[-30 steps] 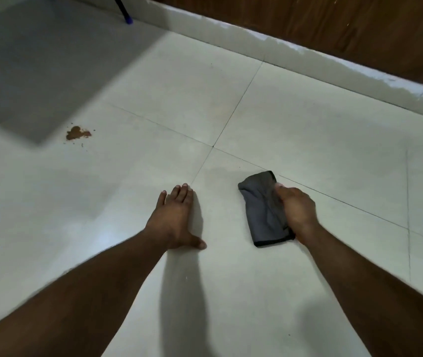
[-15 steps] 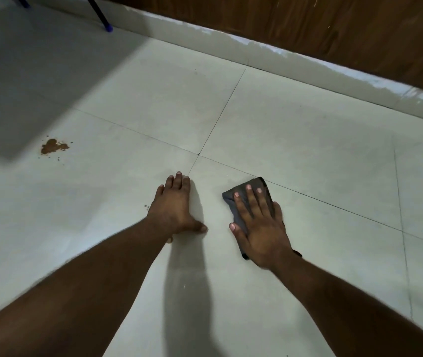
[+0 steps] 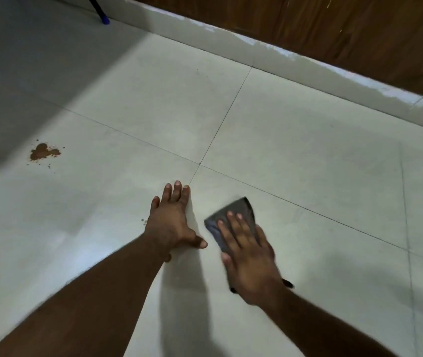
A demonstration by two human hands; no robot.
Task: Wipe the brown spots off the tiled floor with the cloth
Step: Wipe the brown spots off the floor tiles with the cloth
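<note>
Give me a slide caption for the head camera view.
Right hand presses grey cloth flat on tiled floor; brown spot remains unwiped.

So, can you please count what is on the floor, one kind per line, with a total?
Hands: 2, left hand and right hand, both flat
Grey cloth: 1, under the right hand
Large brown spot: 1
Cluster of small brown specks: 1, beside the left hand
Blue-tipped furniture leg: 1
Total: 6

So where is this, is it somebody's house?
Probably a room indoors, maybe in a home. The floor is big pale tiles, a white skirting runs under a brown wooden wall, and a blue-tipped furniture leg stands nearby.
</note>
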